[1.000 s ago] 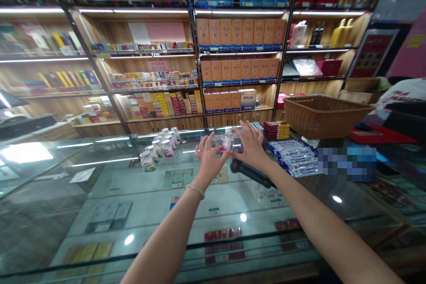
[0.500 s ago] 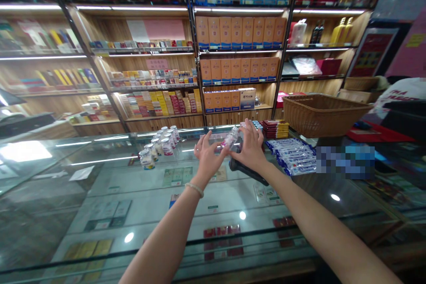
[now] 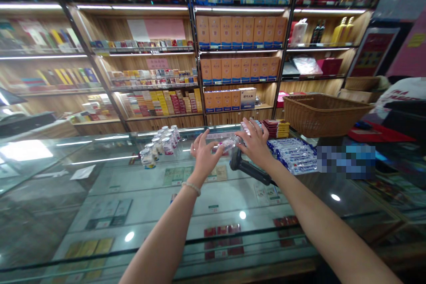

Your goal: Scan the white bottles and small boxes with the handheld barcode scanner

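Between my two hands, over the glass counter, a small clear bottle (image 3: 229,143) with a pink patch lies nearly on its side. My left hand (image 3: 205,153) pinches its left end between thumb and fingers. The fingers of my right hand (image 3: 255,143) close on the other end. Just below and behind my right hand, a black handheld barcode scanner (image 3: 251,171) rests on the counter, partly covered by the hand. To the left stand several small white bottles (image 3: 159,145) with pale lids, in rows.
Blue-and-white packets (image 3: 294,155) lie right of my hands, near stacked red and yellow packs (image 3: 276,128). A wicker basket (image 3: 324,113) stands further right. Boxed goods fill the shelves (image 3: 239,53) behind. The glass counter (image 3: 140,213) has packs beneath it. Someone's white sleeve (image 3: 404,93) shows at right.
The bottle has tipped from a slant to nearly level. My hands have moved slightly apart, the left a little leftward, and more of the scanner shows.
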{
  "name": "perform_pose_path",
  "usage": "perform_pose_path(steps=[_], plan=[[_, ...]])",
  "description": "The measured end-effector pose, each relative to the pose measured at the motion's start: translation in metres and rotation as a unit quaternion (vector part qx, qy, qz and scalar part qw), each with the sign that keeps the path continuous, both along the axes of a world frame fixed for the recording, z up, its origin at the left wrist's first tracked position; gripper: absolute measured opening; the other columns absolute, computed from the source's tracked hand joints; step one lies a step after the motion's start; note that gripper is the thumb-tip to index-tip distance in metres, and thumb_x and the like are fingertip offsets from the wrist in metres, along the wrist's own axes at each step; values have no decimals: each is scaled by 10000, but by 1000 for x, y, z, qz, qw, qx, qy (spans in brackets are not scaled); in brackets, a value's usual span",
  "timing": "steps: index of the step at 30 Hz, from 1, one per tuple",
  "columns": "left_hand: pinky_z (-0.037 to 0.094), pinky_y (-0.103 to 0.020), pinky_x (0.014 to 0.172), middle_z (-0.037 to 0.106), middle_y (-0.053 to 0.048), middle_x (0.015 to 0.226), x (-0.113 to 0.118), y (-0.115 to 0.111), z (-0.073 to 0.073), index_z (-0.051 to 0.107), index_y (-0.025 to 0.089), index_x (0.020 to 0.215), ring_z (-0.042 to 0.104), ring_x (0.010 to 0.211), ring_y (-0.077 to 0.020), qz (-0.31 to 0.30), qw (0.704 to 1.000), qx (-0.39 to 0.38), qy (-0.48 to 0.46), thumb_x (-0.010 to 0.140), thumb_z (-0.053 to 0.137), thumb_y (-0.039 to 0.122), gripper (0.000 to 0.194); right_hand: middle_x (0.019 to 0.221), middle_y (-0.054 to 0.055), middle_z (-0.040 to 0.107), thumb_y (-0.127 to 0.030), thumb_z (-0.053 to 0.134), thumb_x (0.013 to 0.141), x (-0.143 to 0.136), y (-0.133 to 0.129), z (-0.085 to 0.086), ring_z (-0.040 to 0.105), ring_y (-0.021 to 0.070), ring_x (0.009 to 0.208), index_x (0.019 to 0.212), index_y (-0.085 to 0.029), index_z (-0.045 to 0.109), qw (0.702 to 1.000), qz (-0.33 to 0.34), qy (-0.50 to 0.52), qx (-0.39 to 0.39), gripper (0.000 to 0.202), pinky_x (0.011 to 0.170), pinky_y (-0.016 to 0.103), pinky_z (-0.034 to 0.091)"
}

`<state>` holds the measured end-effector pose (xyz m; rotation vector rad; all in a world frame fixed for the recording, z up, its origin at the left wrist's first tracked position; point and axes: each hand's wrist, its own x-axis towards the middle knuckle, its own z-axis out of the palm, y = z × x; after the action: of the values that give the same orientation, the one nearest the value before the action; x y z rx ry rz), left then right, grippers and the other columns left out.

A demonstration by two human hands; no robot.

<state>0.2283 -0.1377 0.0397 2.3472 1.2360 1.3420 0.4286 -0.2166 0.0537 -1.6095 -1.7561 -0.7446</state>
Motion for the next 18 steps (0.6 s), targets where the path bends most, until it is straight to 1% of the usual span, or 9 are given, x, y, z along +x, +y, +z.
perform_pose_path(steps=[4, 6, 9, 11, 12, 13, 15, 18], plan=[[239, -631, 1235, 469, -62, 1603, 0, 2, -2, 800, 269, 891, 335, 1501, -345, -4, 1000, 25, 1, 917, 662, 449, 228, 1657, 121, 387, -401, 638, 961, 1, 1, -1, 272, 309, 1546, 1242, -281, 676, 1000, -7, -14, 1, 308, 1220, 578, 130], [231, -639, 1230, 478, -68, 1596, -1, 1, -1, 802, 279, 932, 354, 1491, -348, 7, 999, 40, 13, 930, 646, 453, 234, 1651, 122, 397, -416, 625, 970, 2, 1, -2, 284, 311, 1539, 1236, -279, 682, 1000, -11, -18, 6, 305, 1221, 579, 129], [179, -656, 1230, 464, -97, 1605, -6, -4, 5, 774, 307, 1129, 367, 1490, -358, 35, 995, 75, 48, 933, 652, 454, 273, 1654, 123, 392, -425, 618, 973, 3, 3, -2, 288, 319, 1534, 1238, -272, 688, 1000, -20, -20, 8, 314, 1221, 582, 129], [120, -663, 1235, 451, -117, 1614, -11, -8, 9, 711, 325, 1270, 365, 1493, -363, 36, 989, 111, 89, 902, 698, 467, 395, 1653, 126, 392, -416, 635, 962, 3, 3, -2, 288, 328, 1531, 1230, -265, 693, 999, -29, -20, 6, 313, 1219, 585, 132], [98, -663, 1235, 445, -125, 1618, -13, -10, 11, 688, 327, 1305, 361, 1495, -368, 32, 985, 128, 108, 878, 727, 483, 457, 1652, 127, 393, -411, 645, 956, 3, 4, -2, 292, 332, 1529, 1225, -263, 696, 999, -33, -20, 5, 311, 1218, 587, 135], [80, -661, 1236, 441, -131, 1621, -14, -11, 12, 674, 327, 1322, 357, 1496, -372, 29, 982, 142, 123, 855, 751, 498, 503, 1650, 128, 395, -410, 653, 951, 3, 4, -3, 296, 334, 1527, 1221, -262, 698, 999, -36, -19, 5, 310, 1217, 586, 139], [69, -653, 1233, 433, -137, 1627, -16, -12, 13, 669, 326, 1323, 354, 1497, -376, 33, 977, 163, 137, 833, 769, 523, 537, 1650, 125, 396, -411, 663, 946, 3, 4, -3, 300, 330, 1526, 1218, -265, 698, 999, -36, -22, 8, 310, 1218, 580, 147], [74, -648, 1227, 435, -130, 1627, -16, -11, 12, 680, 334, 1301, 370, 1488, -372, 49, 974, 180, 132, 848, 756, 516, 495, 1648, 121, 402, -407, 678, 939, 3, 5, -4, 305, 320, 1524, 1206, -270, 700, 999, -34, -29, 17, 300, 1220, 574, 152]])
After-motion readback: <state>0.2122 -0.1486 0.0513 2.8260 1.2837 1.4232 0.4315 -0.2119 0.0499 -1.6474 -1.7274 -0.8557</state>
